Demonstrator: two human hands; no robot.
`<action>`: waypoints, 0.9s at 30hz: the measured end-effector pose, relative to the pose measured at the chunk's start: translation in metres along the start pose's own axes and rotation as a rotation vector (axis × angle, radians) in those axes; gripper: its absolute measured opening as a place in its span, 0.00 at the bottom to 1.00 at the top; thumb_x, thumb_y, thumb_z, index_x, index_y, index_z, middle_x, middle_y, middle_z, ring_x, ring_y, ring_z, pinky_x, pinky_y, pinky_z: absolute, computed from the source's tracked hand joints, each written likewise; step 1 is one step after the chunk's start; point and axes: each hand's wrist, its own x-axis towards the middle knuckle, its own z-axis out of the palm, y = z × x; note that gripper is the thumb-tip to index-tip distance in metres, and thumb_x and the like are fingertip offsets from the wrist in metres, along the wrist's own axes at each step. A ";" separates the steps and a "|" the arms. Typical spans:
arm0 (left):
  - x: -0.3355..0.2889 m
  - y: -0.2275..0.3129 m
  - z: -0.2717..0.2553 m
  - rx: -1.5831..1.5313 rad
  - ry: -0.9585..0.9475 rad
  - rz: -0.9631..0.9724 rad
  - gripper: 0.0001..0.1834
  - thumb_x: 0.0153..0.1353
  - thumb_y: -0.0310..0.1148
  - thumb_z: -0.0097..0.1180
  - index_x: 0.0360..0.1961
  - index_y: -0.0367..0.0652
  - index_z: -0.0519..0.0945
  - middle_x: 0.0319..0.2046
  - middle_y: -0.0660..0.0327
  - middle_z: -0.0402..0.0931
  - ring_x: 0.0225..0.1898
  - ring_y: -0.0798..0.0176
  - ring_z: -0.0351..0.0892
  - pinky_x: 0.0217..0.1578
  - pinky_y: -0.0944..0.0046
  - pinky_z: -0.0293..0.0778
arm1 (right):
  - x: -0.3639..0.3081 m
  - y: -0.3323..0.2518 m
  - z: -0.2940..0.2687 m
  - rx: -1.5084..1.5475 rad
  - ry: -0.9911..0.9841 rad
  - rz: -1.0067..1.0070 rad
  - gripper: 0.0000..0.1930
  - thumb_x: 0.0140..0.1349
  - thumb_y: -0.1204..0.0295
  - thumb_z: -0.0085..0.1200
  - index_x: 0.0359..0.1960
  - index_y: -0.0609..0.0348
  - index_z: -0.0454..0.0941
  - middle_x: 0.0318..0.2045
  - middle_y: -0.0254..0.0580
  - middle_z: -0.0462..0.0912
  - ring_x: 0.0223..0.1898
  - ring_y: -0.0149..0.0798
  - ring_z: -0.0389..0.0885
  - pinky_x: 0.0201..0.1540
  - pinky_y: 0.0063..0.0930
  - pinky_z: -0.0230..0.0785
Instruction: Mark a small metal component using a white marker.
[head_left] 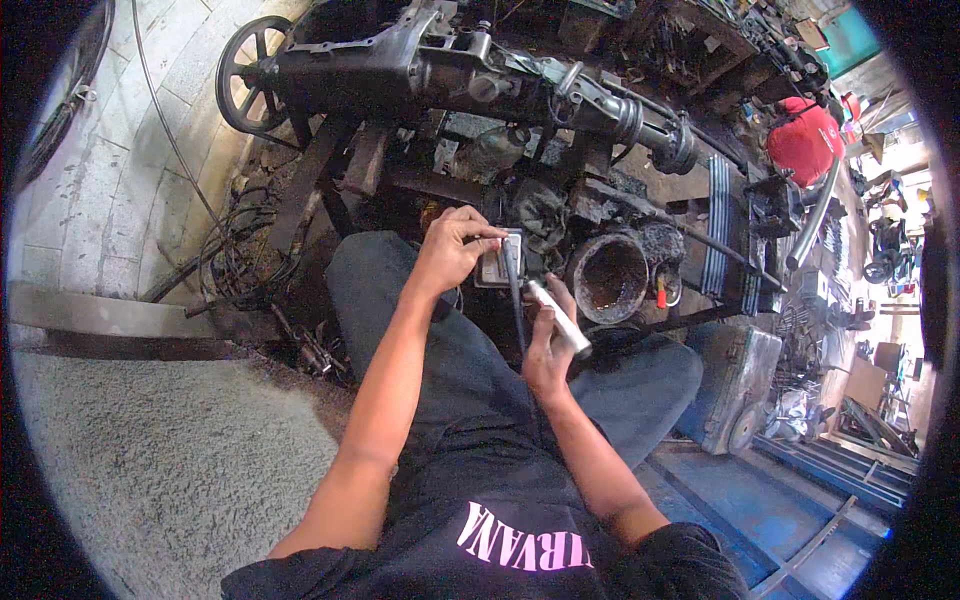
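My left hand (452,250) is closed in a pinch, its fingertips at the upper end of a thin dark rod (515,285). Whatever lies between those fingertips is too small to make out. Beneath them sits a small rectangular metal piece (498,268) with a pale rim. My right hand (546,350) is wrapped round a short silvery-white cylinder (562,320), tilted with its upper end toward the left. The rod runs down beside the right hand; I cannot tell if that hand touches it.
A long greasy metal housing (350,85) with a spoked wheel (255,75) spans the far side. Right of my hands stands a round open metal casing (608,280). Coiled cables (240,240) lie left, a battered metal box (728,385) right. A red rounded object (803,142) is farther back.
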 end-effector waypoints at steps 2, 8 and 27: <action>-0.001 -0.001 0.002 -0.022 0.014 0.000 0.09 0.52 0.28 0.70 0.37 0.47 0.91 0.30 0.61 0.81 0.39 0.57 0.79 0.44 0.59 0.74 | -0.002 -0.002 0.000 0.173 -0.018 0.189 0.18 0.77 0.66 0.45 0.58 0.68 0.74 0.51 0.49 0.80 0.51 0.37 0.78 0.57 0.33 0.70; -0.006 -0.010 0.009 -0.085 0.040 -0.034 0.09 0.54 0.28 0.70 0.38 0.45 0.91 0.33 0.60 0.81 0.39 0.61 0.79 0.45 0.63 0.74 | 0.003 0.002 0.002 0.197 -0.079 0.248 0.14 0.76 0.68 0.47 0.54 0.65 0.76 0.47 0.42 0.81 0.49 0.33 0.77 0.55 0.29 0.69; -0.007 -0.009 0.011 -0.056 0.089 -0.034 0.08 0.52 0.31 0.71 0.35 0.46 0.90 0.31 0.61 0.80 0.39 0.57 0.77 0.44 0.58 0.72 | 0.012 -0.002 0.016 -0.089 -0.060 -0.085 0.13 0.69 0.73 0.52 0.51 0.68 0.76 0.45 0.57 0.81 0.45 0.54 0.82 0.50 0.41 0.74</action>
